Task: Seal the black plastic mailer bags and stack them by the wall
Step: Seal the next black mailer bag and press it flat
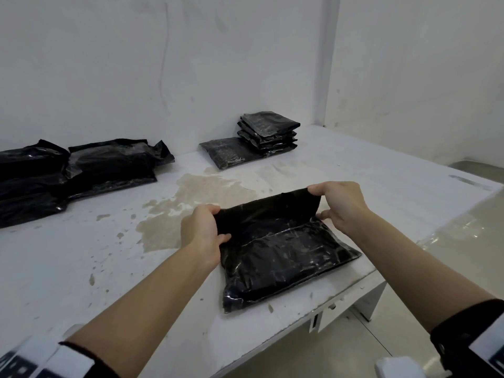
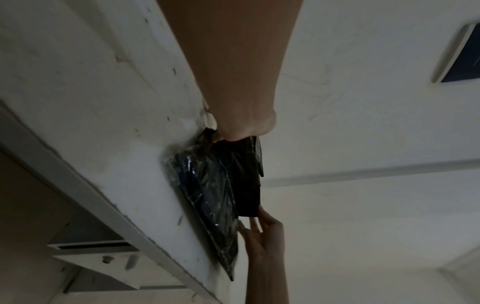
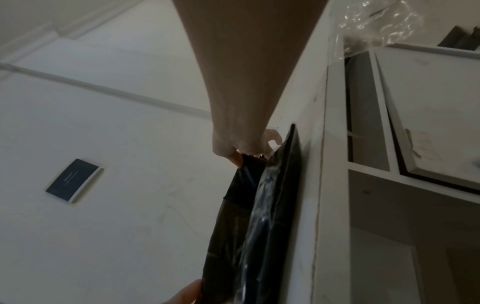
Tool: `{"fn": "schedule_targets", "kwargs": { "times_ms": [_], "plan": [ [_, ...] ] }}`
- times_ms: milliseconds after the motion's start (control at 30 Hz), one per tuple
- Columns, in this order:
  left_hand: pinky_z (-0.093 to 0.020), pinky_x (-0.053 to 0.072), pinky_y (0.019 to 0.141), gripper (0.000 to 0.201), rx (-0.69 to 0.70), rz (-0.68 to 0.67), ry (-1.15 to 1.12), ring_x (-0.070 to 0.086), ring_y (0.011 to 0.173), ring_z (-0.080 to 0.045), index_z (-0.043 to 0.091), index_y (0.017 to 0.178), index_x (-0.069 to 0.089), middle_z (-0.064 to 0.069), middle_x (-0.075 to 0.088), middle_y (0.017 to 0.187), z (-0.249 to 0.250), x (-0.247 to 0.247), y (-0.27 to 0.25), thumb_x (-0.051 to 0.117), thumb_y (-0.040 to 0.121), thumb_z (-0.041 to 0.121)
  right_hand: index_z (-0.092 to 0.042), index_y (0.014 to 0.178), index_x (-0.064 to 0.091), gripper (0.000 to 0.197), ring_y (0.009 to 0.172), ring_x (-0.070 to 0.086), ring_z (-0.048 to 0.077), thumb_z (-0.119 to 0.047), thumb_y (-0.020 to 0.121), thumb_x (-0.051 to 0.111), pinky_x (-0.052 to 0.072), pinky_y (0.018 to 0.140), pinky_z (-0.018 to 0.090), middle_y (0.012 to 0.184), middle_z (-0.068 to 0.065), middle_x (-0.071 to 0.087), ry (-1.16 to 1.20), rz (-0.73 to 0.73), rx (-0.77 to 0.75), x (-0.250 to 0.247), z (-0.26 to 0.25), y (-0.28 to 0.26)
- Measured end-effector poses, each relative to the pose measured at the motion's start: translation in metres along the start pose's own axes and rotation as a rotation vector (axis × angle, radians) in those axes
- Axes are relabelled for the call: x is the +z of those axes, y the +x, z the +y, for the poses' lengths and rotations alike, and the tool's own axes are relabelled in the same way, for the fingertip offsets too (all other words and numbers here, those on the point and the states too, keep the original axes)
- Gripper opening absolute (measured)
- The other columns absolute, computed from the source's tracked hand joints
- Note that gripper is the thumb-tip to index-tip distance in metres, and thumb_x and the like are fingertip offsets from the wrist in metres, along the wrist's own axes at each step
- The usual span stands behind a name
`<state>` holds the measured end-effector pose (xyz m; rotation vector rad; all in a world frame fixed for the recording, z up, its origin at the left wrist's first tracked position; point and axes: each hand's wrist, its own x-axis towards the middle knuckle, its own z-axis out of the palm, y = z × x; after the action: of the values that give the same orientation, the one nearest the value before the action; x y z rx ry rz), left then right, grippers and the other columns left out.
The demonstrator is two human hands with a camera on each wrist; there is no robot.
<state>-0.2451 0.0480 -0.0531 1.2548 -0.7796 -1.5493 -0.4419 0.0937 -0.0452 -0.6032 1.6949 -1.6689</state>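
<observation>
**Flap up, about to fold it down**

Going big to small. The white table (image 1: 81, 255) runs to the wall (image 1: 109, 64), with a tan stain (image 1: 191, 203) mid-top. At about 10 o'clock from the hands sits a loose pile (image 1: 68, 175) of black bags, flaps sticking out, so I'd guess those are the unsealed ones. At 12 o'clock, right against the wall, is the neat stack (image 1: 268, 132) with one flat bag (image 1: 226, 154) beside it, which looks like the finished lot (parked there so it's out of the work zone).

The bag (image 1: 283, 257) being worked on lies flat near the table's front edge, dead centre, its flap (image 1: 270, 211) lifted upright on the far side. The left hand (image 1: 203, 230) pinches the flap's left end, the right hand (image 1: 341, 203) pinches the right end, both with fingers curled round the plastic. Holding both corners keeps the flap taut and square, so it should come down without wrinkles.

My read: sealing step, not stuck down yet. Can't see any adhesive strip from here.
</observation>
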Motion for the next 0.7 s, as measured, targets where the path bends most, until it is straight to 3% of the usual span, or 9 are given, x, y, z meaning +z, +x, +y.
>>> {"fn": "schedule_targets", "kwargs": {
  "times_ms": [100,233,300,433,567,700],
  "plan": [
    [-0.040,0.050,0.087,0.019,0.029,-0.004,0.025,0.052,0.076,-0.017,0.005,0.071,0.051,-0.007,0.050,0.083,-0.003,-0.006,-0.002,0.045,0.089,0.000,0.004,0.078,0.063,0.006,0.080,0.051,0.016,0.006,0.081,0.057,0.047,0.093,0.053,0.090,0.005,0.059,-0.047,-0.048,-0.006,-0.003,0.003,0.001],
    [-0.038,0.048,0.086,0.027,0.060,-0.049,0.075,0.048,0.070,-0.015,0.006,0.062,0.049,-0.007,0.048,0.072,-0.008,-0.008,-0.008,0.044,0.087,-0.003,0.004,0.078,0.062,0.008,0.082,0.052,0.012,0.007,0.081,0.055,0.048,0.094,0.047,0.086,0.002,0.057,-0.112,-0.087,-0.017,-0.007,0.007,0.000],
    [-0.038,0.047,0.087,0.028,0.064,-0.056,0.088,0.048,0.070,-0.015,0.006,0.062,0.049,-0.007,0.048,0.072,-0.008,-0.008,-0.008,0.044,0.088,-0.003,0.005,0.077,0.063,0.007,0.079,0.053,0.012,0.006,0.081,0.057,0.052,0.089,0.043,0.084,0.003,0.058,-0.180,-0.058,-0.030,-0.007,0.006,0.000],
    [-0.039,0.049,0.088,0.027,0.062,-0.059,0.058,0.048,0.072,-0.016,0.006,0.063,0.049,-0.007,0.047,0.076,-0.007,-0.009,-0.005,0.044,0.088,-0.003,0.004,0.074,0.061,0.009,0.072,0.055,0.015,0.005,0.082,0.056,0.057,0.067,0.030,0.082,0.009,0.056,-0.205,-0.029,-0.056,-0.003,-0.001,-0.002],
    [-0.041,0.048,0.091,0.025,0.066,-0.080,0.039,0.048,0.073,-0.015,0.005,0.065,0.049,-0.007,0.047,0.077,-0.006,-0.011,-0.005,0.043,0.088,-0.003,0.000,0.076,0.053,0.009,0.083,0.058,0.025,0.006,0.083,0.051,0.058,0.070,0.038,0.096,0.015,0.050,-0.032,-0.118,0.015,0.000,0.001,-0.003],
    [-0.041,0.050,0.088,0.023,0.083,-0.122,0.061,0.049,0.077,-0.016,0.006,0.069,0.049,-0.008,0.048,0.081,-0.005,-0.018,-0.001,0.042,0.089,-0.003,-0.001,0.074,0.049,0.015,0.080,0.051,0.023,0.009,0.085,0.045,0.057,0.077,0.044,0.096,0.015,0.044,-0.019,-0.186,-0.005,-0.001,0.006,-0.005]
  ]
}}
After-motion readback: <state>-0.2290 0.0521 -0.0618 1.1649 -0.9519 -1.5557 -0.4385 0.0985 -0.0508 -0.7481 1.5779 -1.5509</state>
